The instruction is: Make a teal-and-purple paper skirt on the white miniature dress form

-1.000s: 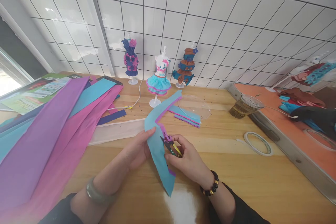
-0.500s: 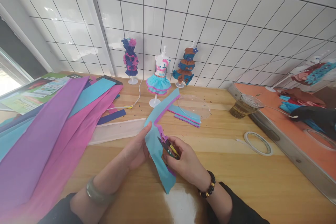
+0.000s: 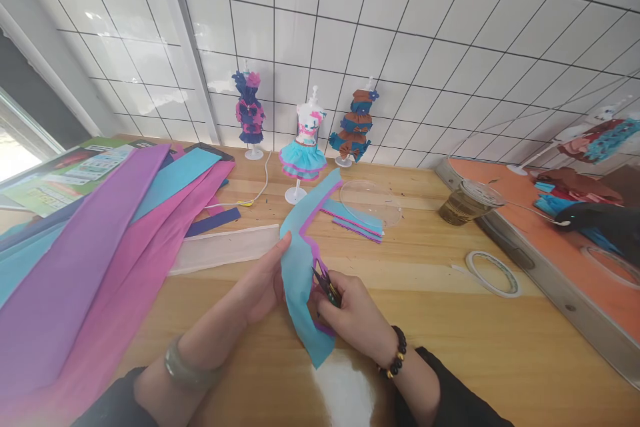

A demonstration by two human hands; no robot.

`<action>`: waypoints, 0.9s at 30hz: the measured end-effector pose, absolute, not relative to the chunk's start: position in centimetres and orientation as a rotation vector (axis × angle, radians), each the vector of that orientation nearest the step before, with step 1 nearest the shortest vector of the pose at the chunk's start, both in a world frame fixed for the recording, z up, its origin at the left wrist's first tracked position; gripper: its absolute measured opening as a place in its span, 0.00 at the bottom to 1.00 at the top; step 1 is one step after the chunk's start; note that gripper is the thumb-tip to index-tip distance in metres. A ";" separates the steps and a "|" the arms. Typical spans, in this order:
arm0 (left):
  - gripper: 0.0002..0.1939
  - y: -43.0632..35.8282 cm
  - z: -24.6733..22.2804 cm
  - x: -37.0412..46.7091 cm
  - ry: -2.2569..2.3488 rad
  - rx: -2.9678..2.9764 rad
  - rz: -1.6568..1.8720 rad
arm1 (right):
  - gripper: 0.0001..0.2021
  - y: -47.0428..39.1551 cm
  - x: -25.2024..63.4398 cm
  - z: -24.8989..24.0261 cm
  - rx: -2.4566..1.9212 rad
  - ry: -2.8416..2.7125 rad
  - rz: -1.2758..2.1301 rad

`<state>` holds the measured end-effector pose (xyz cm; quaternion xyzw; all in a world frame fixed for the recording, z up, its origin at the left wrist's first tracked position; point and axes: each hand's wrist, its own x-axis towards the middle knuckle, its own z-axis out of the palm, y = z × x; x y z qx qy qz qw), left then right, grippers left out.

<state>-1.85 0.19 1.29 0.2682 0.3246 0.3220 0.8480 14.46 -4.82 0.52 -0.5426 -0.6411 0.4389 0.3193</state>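
Observation:
My left hand [image 3: 273, 275] pinches a long light-blue crepe paper strip [image 3: 299, 260] with a purple edge, thumb on top and fingers behind it. In my right hand [image 3: 353, 303] are small dark thread snips [image 3: 327, 285], their blades pointing up and left at the purple edge. The blades look parted, and part of the purple edge is hidden by the snips and fingers. The strip's lower end hangs free between my hands, while its upper end reaches toward a small white mannequin [image 3: 307, 127] in a blue ruffled skirt. More blue strips with purple edges [image 3: 357, 220] lie behind.
Purple [image 3: 95, 247] and pink paper sheets [image 3: 150, 260] spread over the left side, beside a white strip [image 3: 225, 250]. To the right are a tape roll [image 3: 493, 273] and a lidded cup [image 3: 467, 202]. Two other dressed mannequins [image 3: 250, 110] stand along the tiled wall.
The snips have shifted slightly right and turned, with their blades more upright and visibly parted. The strip's middle has moved a little right; my left hand keeps its grip.

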 end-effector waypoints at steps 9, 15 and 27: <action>0.23 0.0 1.7 -1.3 0.761 0.647 0.725 | 0.06 -4.8 14.5 1.9 -1.302 -1.547 1.471; 0.23 0.1 1.6 -1.4 0.790 0.693 0.765 | 0.05 -4.8 14.7 1.8 -1.192 -1.491 1.630; 0.12 0.9 1.5 -2.1 0.789 0.736 0.817 | 0.04 -4.8 14.7 1.7 -1.301 -1.629 1.557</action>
